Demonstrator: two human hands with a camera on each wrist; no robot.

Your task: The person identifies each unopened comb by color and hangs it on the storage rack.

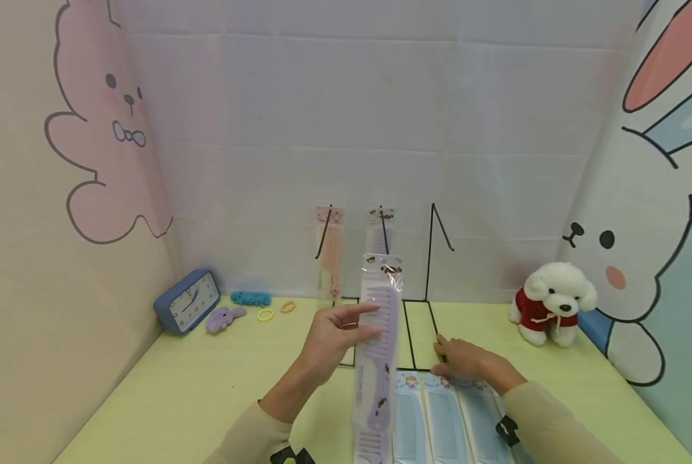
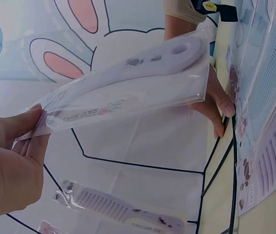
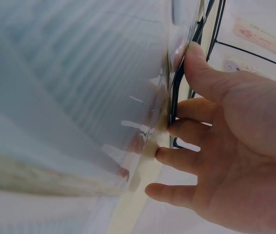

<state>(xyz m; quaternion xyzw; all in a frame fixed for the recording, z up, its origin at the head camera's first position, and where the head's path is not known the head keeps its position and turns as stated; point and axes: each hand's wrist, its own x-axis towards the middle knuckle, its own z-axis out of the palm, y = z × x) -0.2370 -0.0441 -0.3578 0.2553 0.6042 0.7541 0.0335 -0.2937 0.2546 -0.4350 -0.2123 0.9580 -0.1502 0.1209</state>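
Observation:
My left hand (image 1: 328, 341) pinches a lilac plastic comb (image 1: 384, 361) in a clear packet between thumb and fingers, raised before a black wire display rack (image 1: 430, 258). In the left wrist view that held comb (image 2: 123, 73) slants up, its handle away from the hand. My right hand (image 1: 468, 361) grips the rack's front right base corner; in the right wrist view its thumb and fingers lie round the black wire. On the rack's hooks hang a packaged pink comb (image 1: 331, 258) and a packaged lilac comb (image 1: 377, 240). The third, right-hand hook (image 1: 443, 229) carries nothing.
Packaged blue combs (image 1: 443, 419) lie side by side before the rack, another lilac one (image 1: 372, 444) at their left. A blue clock (image 1: 187, 301), a purple scrunchie (image 1: 224, 318), a teal hair tie (image 1: 250, 298) and small rings (image 1: 265, 314) sit left. A plush dog (image 1: 555, 303) sits right.

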